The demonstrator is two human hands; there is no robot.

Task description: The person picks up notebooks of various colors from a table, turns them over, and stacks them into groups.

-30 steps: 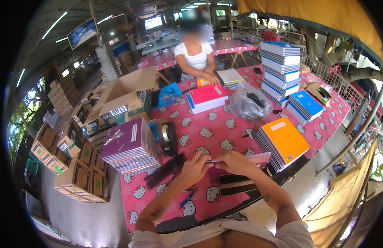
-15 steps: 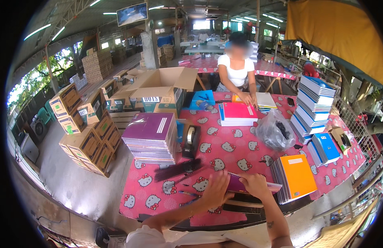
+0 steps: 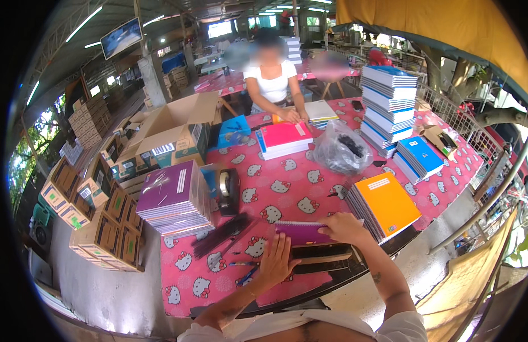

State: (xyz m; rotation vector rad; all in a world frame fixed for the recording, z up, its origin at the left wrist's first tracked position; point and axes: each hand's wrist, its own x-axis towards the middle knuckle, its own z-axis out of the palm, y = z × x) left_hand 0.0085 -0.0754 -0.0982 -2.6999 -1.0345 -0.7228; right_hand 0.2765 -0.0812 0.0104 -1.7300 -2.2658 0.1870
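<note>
A purple spiral notebook (image 3: 300, 232) is at the near edge of the table in front of me, seen at a low slant. My right hand (image 3: 342, 228) grips its right part, thumb and fingers closed over the edge. Against its left end lies my left hand (image 3: 277, 261), fingers stretched out and holding nothing. Left of that hand are a bundle of thin black binding coils (image 3: 221, 236) and several pens (image 3: 245, 272). A stack of orange notebooks (image 3: 387, 205) stands just beyond my right hand. Part of the purple notebook is hidden by my fingers.
Purple notebooks (image 3: 170, 196) are stacked at left beside a black tape dispenser (image 3: 228, 192). Further off are pink notebooks (image 3: 284, 138), a plastic bag (image 3: 342, 149) and a tall blue-and-white stack (image 3: 388, 108). Across the table a person (image 3: 270, 82) handles notebooks. Cartons (image 3: 110, 228) stand left.
The view has turned right, so the scene sits further left. My left hand has slid to the notebook's left end with fingers flatter; the right still grips it.
</note>
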